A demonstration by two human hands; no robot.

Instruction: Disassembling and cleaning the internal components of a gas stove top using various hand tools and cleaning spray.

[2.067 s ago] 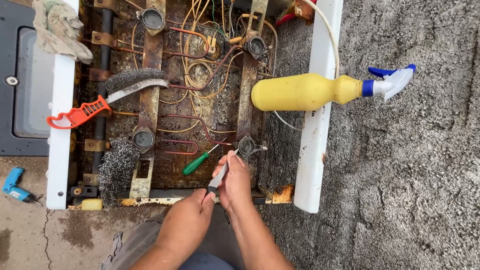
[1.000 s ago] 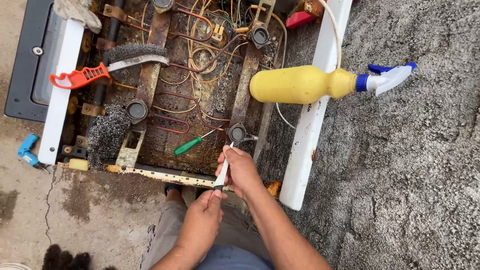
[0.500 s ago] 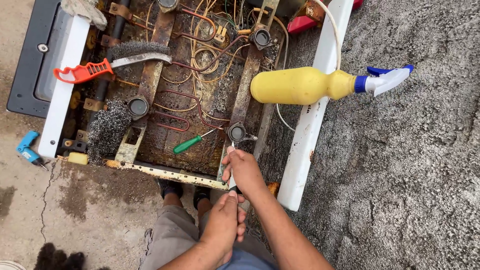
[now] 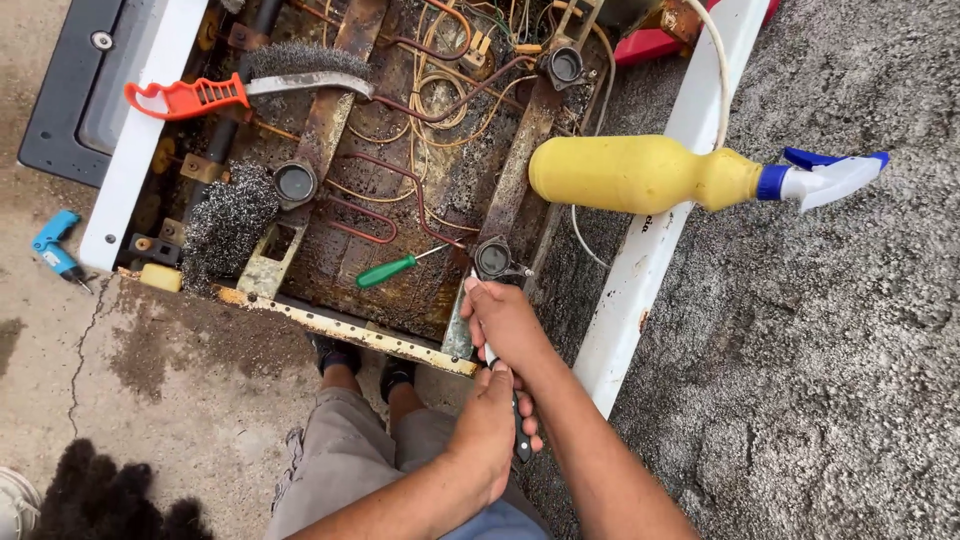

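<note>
Below, both hands meet at the stove's front edge. Right hand (image 4: 508, 318) is curled around the upper part of a knife (image 4: 520, 440), fingers closed, thumb pointing at a round burner socket (image 4: 493, 258) just ahead of it. Left hand (image 4: 490, 425) is closed around the knife's dark handle lower down, touching the right hand; the blade is mostly hidden between the hands. Stove (image 4: 640, 270) lies open with its white frame around a rusty, greasy interior full of wires. Green screwdriver (image 4: 392, 268) lies inside, just left of the socket. Steel wool (image 4: 228, 222) sits at the left front corner, near a second socket (image 4: 295, 182). Wire brush (image 4: 250, 88) with an orange handle rests across the left rail. Yellow spray bottle (image 4: 650, 175) lies on its side across the right rail, nozzle over the gravel. Small blue tool (image 4: 52, 243) lies on the concrete left of the stove. The person's legs and shoes show under the front edge.
</note>
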